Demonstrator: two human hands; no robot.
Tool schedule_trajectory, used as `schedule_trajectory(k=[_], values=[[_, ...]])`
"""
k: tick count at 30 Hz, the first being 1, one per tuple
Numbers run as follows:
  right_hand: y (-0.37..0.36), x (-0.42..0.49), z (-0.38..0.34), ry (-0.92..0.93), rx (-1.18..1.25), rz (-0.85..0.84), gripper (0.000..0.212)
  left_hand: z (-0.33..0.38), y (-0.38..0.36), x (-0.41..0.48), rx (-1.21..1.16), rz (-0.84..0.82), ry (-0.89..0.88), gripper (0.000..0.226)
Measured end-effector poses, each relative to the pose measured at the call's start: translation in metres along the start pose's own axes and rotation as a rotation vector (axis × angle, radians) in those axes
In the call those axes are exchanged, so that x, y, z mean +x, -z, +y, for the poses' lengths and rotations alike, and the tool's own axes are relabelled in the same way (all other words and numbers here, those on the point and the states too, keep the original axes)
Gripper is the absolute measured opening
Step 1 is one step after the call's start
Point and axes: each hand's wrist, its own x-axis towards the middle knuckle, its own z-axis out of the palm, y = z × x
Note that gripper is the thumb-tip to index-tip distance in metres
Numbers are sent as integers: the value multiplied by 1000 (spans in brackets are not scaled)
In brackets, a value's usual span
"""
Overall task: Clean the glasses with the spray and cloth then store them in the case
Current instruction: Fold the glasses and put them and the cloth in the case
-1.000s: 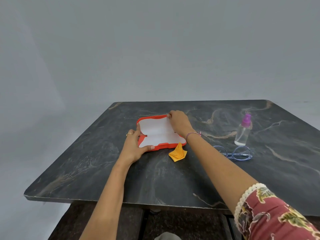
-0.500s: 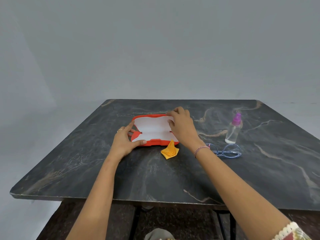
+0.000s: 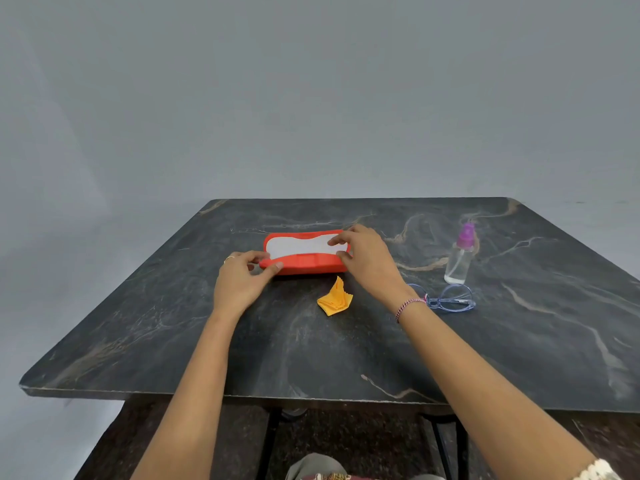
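An orange glasses case point(image 3: 304, 263) with a white lining lies partly open at the middle of the dark marble table point(image 3: 346, 341). My left hand point(image 3: 242, 282) pinches its left end between thumb and fingers. My right hand point(image 3: 370, 261) grips its right end, thumb on the near half and fingers on the far half. A folded yellow cloth point(image 3: 335, 301) lies just in front of the case. Blue-framed glasses point(image 3: 446, 299) lie folded to the right, partly behind my right wrist. A clear spray bottle point(image 3: 460, 254) with a purple cap stands upright behind them.
A plain grey wall rises behind the table. The table's near edge point(image 3: 242, 396) runs across the lower view, with dark legs and floor below it.
The case's two halves have come closer together, from lying flat open to partly folded. Both hands stayed on its ends. The camera view has shifted a little.
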Motion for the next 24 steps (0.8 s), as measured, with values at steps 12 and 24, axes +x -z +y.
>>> schedule_trajectory(k=[12, 24], values=[[12, -15, -3, -74, 44, -147, 21, 25, -8, -13, 125, 229, -34, 23], [-1, -25, -2, -181, 92, -239, 22, 62, -31, -43, 40, -202, -65, 18]])
